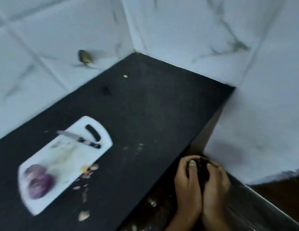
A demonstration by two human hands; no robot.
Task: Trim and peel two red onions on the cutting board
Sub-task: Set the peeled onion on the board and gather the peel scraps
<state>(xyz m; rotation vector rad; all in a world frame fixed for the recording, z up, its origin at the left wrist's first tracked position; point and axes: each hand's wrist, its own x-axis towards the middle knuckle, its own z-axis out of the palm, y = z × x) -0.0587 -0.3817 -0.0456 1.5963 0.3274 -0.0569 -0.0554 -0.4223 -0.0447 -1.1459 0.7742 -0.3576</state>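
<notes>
Both hands sit nearest the camera, past the counter's near edge and over what looks like a dark plastic-lined bin (255, 212). The left hand (187, 185) and right hand (215, 184) are cupped against each other, fingers curled around a dark clump that I take to be onion skins (202, 170); the blur keeps me from being sure what it is.

On the black counter (153, 105), near its left edge, lies the white cutting board (65, 157). The 2 red onions (39, 182) rest touching each other at the board's near end, smooth and purple, which suggests they are already peeled, though motion blur hides whether the ends are trimmed. The knife (78, 139) lies untouched across the board's far end, just beside the handle slot.

Loose scraps of skin (88, 170) litter the counter along the board's right edge, and 1 larger pale piece (83, 215) lies near the counter's near edge.

Judging from this, the trimming and peeling appear done, and what remains is clearing waste: dropping the handful and gathering the scraps left beside the board.
</notes>
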